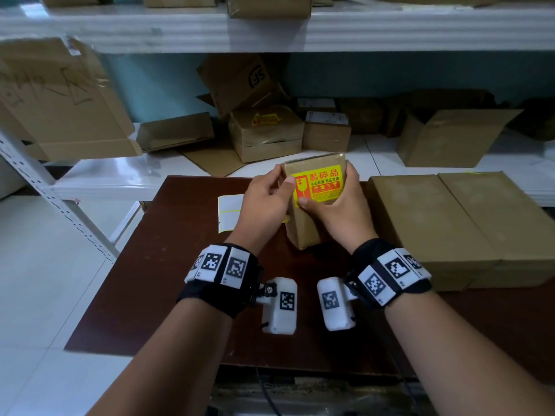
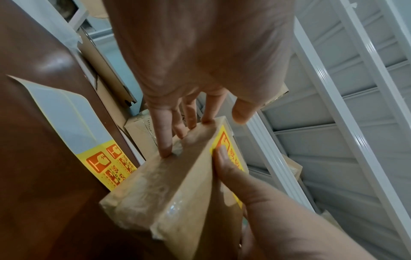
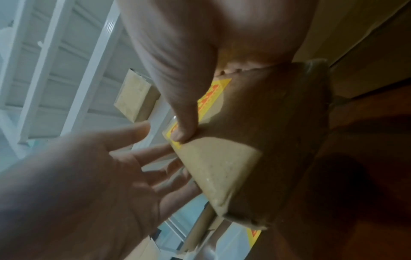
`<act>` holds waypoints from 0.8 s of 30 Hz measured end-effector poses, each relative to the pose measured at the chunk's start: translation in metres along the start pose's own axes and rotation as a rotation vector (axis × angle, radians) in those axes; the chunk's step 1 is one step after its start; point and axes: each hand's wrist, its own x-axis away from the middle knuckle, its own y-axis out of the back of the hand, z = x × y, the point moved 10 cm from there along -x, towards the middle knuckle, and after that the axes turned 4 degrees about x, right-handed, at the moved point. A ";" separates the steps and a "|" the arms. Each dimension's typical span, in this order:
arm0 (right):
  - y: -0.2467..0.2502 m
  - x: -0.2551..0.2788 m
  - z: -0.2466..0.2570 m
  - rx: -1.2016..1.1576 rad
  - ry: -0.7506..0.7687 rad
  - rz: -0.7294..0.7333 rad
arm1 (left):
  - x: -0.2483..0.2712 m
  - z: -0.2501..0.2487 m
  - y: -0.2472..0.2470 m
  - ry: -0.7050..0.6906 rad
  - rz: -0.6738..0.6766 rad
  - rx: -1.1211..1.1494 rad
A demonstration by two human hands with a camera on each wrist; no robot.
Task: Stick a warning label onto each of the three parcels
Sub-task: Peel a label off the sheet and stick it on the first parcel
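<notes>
A small brown parcel [image 1: 303, 232] stands on end on the dark brown table [image 1: 150, 295], tilted towards me. A yellow warning label [image 1: 318, 183] is stuck on its upper face. My right hand [image 1: 330, 205] grips the parcel's right side, and its thumb [image 2: 222, 158] presses the label's lower left corner. My left hand [image 1: 282, 175] lies against the parcel's left side with straight fingers [image 2: 164, 137], thumb at the label's edge. In the right wrist view the left palm [image 3: 100, 176] is spread open beside the parcel [image 3: 222, 167]. Two large flat parcels [image 1: 420, 223] lie at the right.
A label sheet [image 1: 229, 213] lies on the table left of the parcel, with yellow labels [image 2: 106, 165] left on it. Behind the table a white shelf [image 1: 120, 172] holds several cardboard boxes, one box [image 1: 265, 133] bearing a yellow label. A white rack post [image 1: 60, 202] stands at the left.
</notes>
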 end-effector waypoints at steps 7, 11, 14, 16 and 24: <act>-0.003 -0.013 -0.018 0.020 -0.042 0.114 | -0.004 0.006 0.015 0.050 -0.049 0.031; 0.002 -0.013 -0.023 -0.098 -0.109 0.059 | -0.004 0.006 0.014 0.045 -0.047 -0.004; 0.001 -0.009 -0.017 -0.138 -0.115 0.047 | -0.005 0.005 0.014 0.006 -0.049 -0.040; -0.001 -0.005 -0.006 -0.137 -0.050 0.048 | -0.003 0.005 0.015 -0.015 -0.063 -0.059; 0.000 -0.006 -0.017 -0.242 -0.150 0.080 | -0.013 0.027 0.022 0.076 -0.038 -0.073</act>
